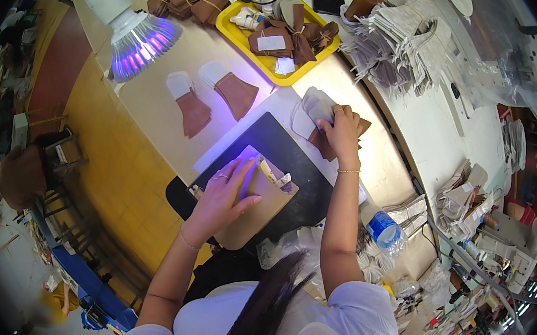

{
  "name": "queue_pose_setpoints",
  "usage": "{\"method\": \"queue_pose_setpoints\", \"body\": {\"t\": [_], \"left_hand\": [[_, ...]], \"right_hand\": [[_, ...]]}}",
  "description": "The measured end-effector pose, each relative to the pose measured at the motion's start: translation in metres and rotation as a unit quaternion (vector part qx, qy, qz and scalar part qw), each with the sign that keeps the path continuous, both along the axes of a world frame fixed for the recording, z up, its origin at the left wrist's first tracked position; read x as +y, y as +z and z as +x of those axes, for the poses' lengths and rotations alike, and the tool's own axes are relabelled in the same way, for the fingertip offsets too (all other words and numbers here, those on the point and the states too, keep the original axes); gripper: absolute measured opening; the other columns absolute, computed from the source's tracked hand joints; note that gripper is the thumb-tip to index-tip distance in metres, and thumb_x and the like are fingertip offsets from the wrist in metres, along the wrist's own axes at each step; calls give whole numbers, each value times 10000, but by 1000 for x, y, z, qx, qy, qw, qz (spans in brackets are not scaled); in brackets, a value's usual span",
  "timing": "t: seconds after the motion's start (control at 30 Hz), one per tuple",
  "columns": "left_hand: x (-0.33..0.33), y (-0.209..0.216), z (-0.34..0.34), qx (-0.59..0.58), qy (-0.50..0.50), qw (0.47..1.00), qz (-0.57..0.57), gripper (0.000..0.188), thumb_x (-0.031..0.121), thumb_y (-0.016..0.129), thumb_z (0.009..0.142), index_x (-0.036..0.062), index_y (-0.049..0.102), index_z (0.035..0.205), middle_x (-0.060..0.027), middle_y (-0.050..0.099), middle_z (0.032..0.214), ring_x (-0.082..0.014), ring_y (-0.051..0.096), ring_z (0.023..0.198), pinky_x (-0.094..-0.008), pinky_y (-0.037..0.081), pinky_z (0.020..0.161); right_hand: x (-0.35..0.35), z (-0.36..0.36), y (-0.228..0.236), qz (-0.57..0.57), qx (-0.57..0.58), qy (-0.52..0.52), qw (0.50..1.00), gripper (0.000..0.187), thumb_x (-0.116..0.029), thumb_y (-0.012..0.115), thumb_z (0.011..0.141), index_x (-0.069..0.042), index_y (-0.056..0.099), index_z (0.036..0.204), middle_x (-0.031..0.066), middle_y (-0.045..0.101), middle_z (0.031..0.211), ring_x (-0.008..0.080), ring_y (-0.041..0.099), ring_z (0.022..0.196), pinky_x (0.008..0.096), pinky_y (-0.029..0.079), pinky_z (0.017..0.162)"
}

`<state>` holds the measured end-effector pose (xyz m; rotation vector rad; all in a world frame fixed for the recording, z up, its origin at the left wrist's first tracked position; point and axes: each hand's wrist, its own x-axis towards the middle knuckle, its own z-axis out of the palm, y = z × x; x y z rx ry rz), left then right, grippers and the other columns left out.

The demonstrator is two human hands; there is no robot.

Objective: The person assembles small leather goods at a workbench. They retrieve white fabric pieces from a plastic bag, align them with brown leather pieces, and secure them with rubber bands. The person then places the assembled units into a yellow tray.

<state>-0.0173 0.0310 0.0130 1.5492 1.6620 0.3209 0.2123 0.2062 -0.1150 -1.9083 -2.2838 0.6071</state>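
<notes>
Grip: my right hand (pixel 341 128) curls over brown-and-white pieces (pixel 314 110), far right; whether one is pinched, I cannot tell. My left hand (pixel 226 192): spread, unclenched, on the tan board (pixel 269 208), near. Step, apparently: picking up. Next move likely needs one piece separated cleanly.

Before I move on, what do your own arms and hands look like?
Short sleeves in white or a very pale tint leave both forearms bare. The left hand, ungloved, wears a ring, with a thin bracelet at its wrist. The right hand, also ungloved, has a gold-coloured bracelet at its wrist.
</notes>
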Motion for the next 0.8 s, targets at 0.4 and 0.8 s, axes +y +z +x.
{"method": "queue_pose_setpoints", "body": {"t": [0.4,0.8], "left_hand": [[-9,-1,-9,37,14,999,27,697,325,695,856,78,385,1430,-208,408,1430,-386,429,1283,-436,368,1055],[-13,-4,-8,31,10,999,31,721,319,711,842,59,382,1428,-226,426,1409,-393,436,1277,-435,371,1051]], "right_hand": [[1,44,50,-220,386,-173,879,442,-111,770,736,15,626,1134,171,695,889,244,683,798,339,526,754],[-28,-6,16,-46,48,70,995,380,-172,788,685,-95,653,1031,52,574,1121,282,518,1109,500,397,905]]}}
